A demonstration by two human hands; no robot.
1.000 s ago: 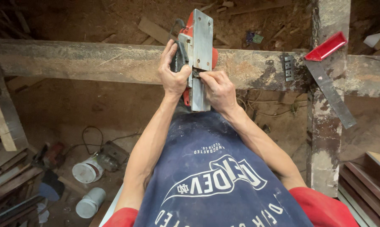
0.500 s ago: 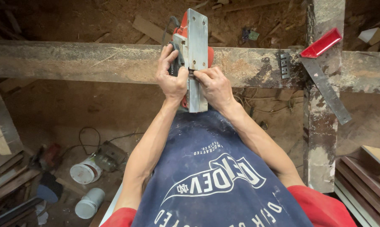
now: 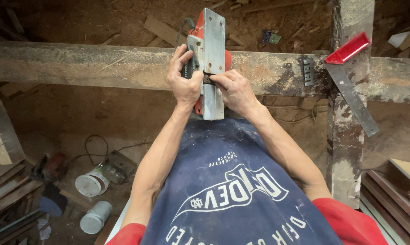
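Change: my view has dipped a little since a second ago; the planer (image 3: 212,59) sits higher in frame.
Planer: sole up, resting on the beam (image 3: 87,63).
Hands: left hand (image 3: 183,78) clamped on its body; right hand (image 3: 234,90) pinching at the sole's slot.
Tubs: two white round ones (image 3: 92,183) on the floor, lower left.
Square: red-handled (image 3: 350,77), on the post.

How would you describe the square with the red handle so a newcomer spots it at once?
Follow the long horizontal wooden beam rightward to the upright post. The try square lies where they cross. Its bright red stock and long grey blade set it apart from the small ridged metal piece beside it.
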